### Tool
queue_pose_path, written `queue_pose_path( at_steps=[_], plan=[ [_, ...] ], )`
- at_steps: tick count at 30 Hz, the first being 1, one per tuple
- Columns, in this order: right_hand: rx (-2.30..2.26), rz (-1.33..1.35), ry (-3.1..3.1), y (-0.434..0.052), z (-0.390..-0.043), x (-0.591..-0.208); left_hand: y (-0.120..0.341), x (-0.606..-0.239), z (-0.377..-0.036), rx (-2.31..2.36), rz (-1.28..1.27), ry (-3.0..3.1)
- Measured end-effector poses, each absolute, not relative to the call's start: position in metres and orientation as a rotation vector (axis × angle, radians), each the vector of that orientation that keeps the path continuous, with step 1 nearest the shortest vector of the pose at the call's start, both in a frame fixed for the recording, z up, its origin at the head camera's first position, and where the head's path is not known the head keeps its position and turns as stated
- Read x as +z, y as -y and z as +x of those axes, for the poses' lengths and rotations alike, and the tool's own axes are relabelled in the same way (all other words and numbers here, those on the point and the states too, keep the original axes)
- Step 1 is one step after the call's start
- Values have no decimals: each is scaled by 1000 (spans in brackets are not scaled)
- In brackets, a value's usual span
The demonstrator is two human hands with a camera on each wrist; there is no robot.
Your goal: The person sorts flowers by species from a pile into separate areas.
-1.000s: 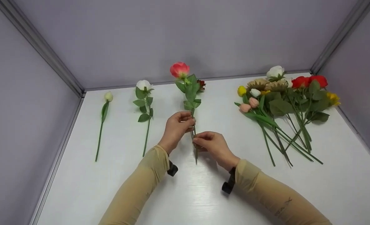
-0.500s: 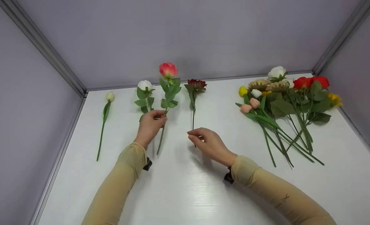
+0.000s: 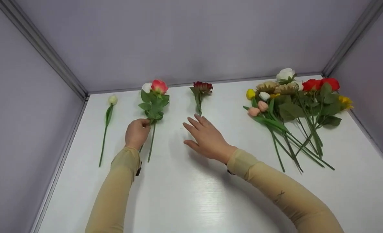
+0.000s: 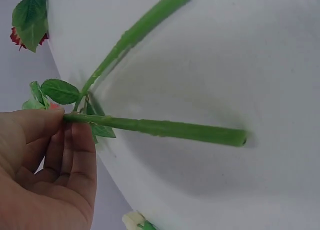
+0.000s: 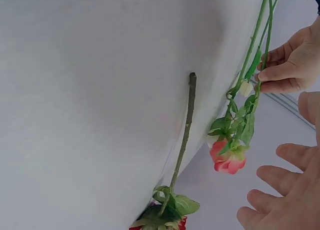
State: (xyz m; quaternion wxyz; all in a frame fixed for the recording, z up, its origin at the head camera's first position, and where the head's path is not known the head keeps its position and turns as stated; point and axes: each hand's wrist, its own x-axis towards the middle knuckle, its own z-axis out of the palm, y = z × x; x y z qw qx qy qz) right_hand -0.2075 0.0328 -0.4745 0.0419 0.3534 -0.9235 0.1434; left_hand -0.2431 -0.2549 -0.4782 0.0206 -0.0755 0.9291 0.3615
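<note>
My left hand (image 3: pixel 137 133) pinches the green stem (image 4: pixel 165 130) of a pink rose (image 3: pixel 159 86) between thumb and fingers. The rose overlaps a white rose (image 3: pixel 146 87), whose stem (image 3: pixel 152 142) lies on the table just right of my hand. My right hand (image 3: pixel 207 137) is spread flat with fingers apart and holds nothing. It hovers by a dark red flower (image 3: pixel 203 87) and hides the lower stem in the head view. The right wrist view shows that brown-green stem (image 5: pixel 187 120) lying apart from my fingers (image 5: pixel 280 180).
On the white table (image 3: pixel 191 200), a single white tulip (image 3: pixel 112 99) lies at the left. A mixed pile of flowers lies at the right, with peach tulips (image 3: pixel 253 112), red roses (image 3: pixel 329 84) and a white rose (image 3: pixel 285 74). A grey wall (image 3: pixel 191 42) stands behind.
My left hand has carried the pink rose leftward from the dark red flower and lowered it over the white rose. My right hand has let go of the dark red flower's stem and spread its fingers.
</note>
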Motion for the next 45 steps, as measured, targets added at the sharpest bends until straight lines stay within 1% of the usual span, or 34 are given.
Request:
queue_pose_path(
  at_steps=[12, 22, 27, 30, 33, 40, 45],
  plan=[
    [381, 1132, 2901, -27, -206, -479, 248, -494, -246, 1094, -260, -2928],
    [404, 1115, 2914, -40, -211, -479, 247, -487, -245, 1168, -311, -2870],
    [447, 1031, 2900, -59, -218, -477, 243, -482, -246, 1150, -220, -2959],
    [482, 963, 2851, -78, -224, -476, 233, -479, -245, 1123, -111, -3031],
    [568, 860, 2802, -103, -231, -474, 218, -476, -242, 1061, 49, -3093],
    [928, 445, 2731, -181, -248, -469, 163, -471, -226, 729, 561, -3136],
    [1036, 172, 2701, -246, -250, -464, 121, -467, -207, 497, 965, -3068]
  ],
)
